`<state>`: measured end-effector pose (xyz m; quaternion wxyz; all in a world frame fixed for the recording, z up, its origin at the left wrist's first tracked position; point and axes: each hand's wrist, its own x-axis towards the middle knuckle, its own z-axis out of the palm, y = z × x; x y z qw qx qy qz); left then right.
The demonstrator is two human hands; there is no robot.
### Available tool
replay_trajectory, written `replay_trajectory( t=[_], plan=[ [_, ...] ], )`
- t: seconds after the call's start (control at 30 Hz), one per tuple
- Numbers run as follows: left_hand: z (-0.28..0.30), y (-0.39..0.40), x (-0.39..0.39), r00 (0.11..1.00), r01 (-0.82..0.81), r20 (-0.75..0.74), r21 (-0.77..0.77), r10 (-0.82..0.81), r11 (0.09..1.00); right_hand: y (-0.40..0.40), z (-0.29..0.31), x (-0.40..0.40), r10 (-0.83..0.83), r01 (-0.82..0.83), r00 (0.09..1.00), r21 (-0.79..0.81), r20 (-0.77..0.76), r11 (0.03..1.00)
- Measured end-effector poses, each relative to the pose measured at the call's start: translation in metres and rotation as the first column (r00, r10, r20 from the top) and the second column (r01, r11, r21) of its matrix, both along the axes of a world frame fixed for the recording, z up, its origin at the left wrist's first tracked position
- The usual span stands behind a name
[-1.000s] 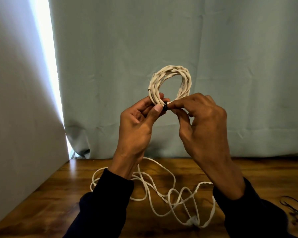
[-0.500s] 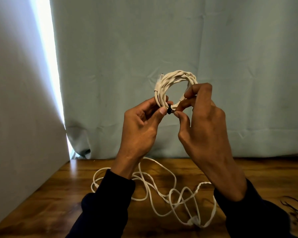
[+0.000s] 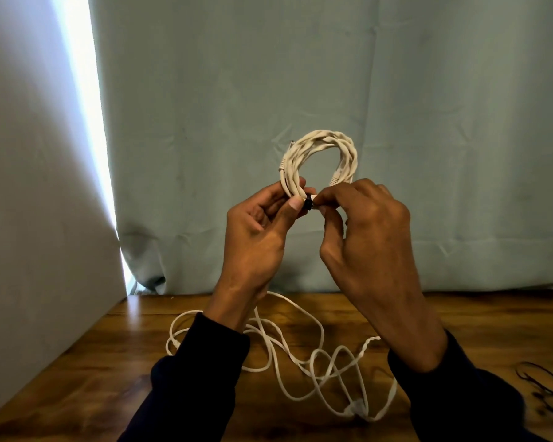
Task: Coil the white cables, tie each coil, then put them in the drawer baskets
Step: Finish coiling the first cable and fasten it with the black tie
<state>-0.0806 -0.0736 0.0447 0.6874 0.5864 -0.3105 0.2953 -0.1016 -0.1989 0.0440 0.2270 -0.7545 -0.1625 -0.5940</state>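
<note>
- Loose white cable (image 3: 300, 355) lies nearest me, sprawled in untidy loops on the wooden table (image 3: 109, 378), partly hidden behind both dark sleeves (image 3: 198, 378).
- At the table's right edge I see a few thin black ties (image 3: 543, 382), well apart from the loose cable.
- My left hand (image 3: 256, 237) is raised above the table, fingers curled, thumb and fingertips pinching the lower left side of the coiled white cable (image 3: 320, 154).
- My right hand (image 3: 364, 231) sits just beside it, fingers curled, fingertips pinching a small black tie (image 3: 308, 204) wrapped round the bottom of the coil.
- The coil stands upright as a ring above both hands; two connector ends show, one on its left side, one inside on the right.
- Behind everything hangs a pale green curtain (image 3: 428, 122), with a white wall (image 3: 29, 186) at left and a bright strip of light between them.
</note>
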Motion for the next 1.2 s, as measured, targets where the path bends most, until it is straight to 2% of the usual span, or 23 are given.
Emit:
replay_trajectory(
  t=[0.2, 0.33, 0.5, 0.63, 0.87, 1.03, 1.2],
  plan=[
    [0.000, 0.001, 0.000, 1.000, -0.019, 0.025, 0.027, 0.018, 0.999, -0.003, 0.001, 0.002, 0.019, -0.018, 0.999, -0.015, 0.032, 1.000],
    [0.001, 0.004, -0.001, 0.998, -0.041, 0.053, 0.055, 0.038, 0.998, -0.004, 0.004, 0.000, 0.088, -0.087, 0.995, -0.018, 0.038, 0.996],
    [0.003, 0.005, 0.000, 0.996, -0.068, 0.061, 0.083, 0.062, 0.994, -0.003, 0.010, -0.001, 0.208, -0.201, 0.977, 0.121, -0.047, 0.972],
    [0.003, 0.006, -0.001, 0.995, -0.074, 0.070, 0.097, 0.067, 0.993, -0.002, 0.008, 0.000, 0.175, -0.175, 0.985, 0.108, 0.010, 0.979],
    [0.005, 0.010, -0.001, 0.993, -0.094, 0.088, 0.147, 0.082, 0.985, 0.000, 0.007, 0.000, 0.178, -0.179, 0.984, 0.084, 0.020, 0.980],
    [0.002, 0.009, 0.002, 0.989, -0.111, 0.116, 0.191, 0.089, 0.975, 0.001, 0.010, -0.011, 0.289, -0.273, 0.954, 0.175, -0.074, 0.946],
    [-0.005, -0.001, 0.006, 0.995, -0.087, 0.067, 0.150, 0.078, 0.985, -0.003, 0.014, -0.020, 0.175, -0.136, 0.956, 0.170, -0.236, 0.976]
  ],
)
